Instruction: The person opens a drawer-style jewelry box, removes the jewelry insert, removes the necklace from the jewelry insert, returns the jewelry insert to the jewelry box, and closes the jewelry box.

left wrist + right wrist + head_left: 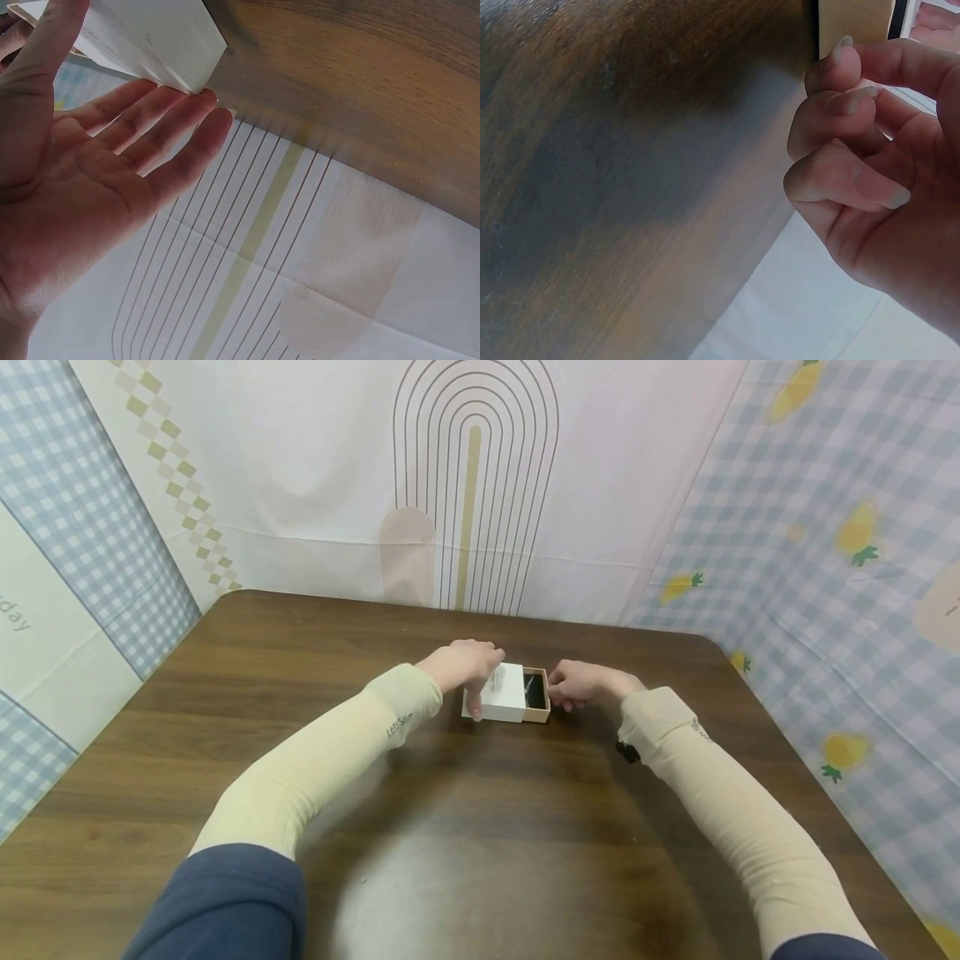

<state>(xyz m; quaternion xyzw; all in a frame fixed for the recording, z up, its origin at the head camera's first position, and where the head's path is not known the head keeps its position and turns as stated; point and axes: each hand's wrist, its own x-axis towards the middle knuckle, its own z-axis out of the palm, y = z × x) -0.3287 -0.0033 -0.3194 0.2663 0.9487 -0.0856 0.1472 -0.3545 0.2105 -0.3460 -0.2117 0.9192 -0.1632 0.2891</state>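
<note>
A small white sliding box [504, 692] with printed lettering lies on the table. Its tan inner tray [537, 716] sticks out at the right, showing a black lining [535, 690] and a thin, pale, shiny thing too small to identify. My left hand [467, 668] holds the white sleeve, thumb on the near side and fingers at the far side. In the left wrist view the fingertips touch the sleeve's edge [169, 45]. My right hand [581, 683] has curled fingers at the tray's outer end [855, 21]; the thumb's hold is mostly hidden.
The brown wooden table [480, 843] extends around the box. Behind it hangs a white cloth [315, 468] with arch lines, and on the right a blue checked cloth [825, 635] with fruit prints. A small black object [628, 752] sits under the right cuff.
</note>
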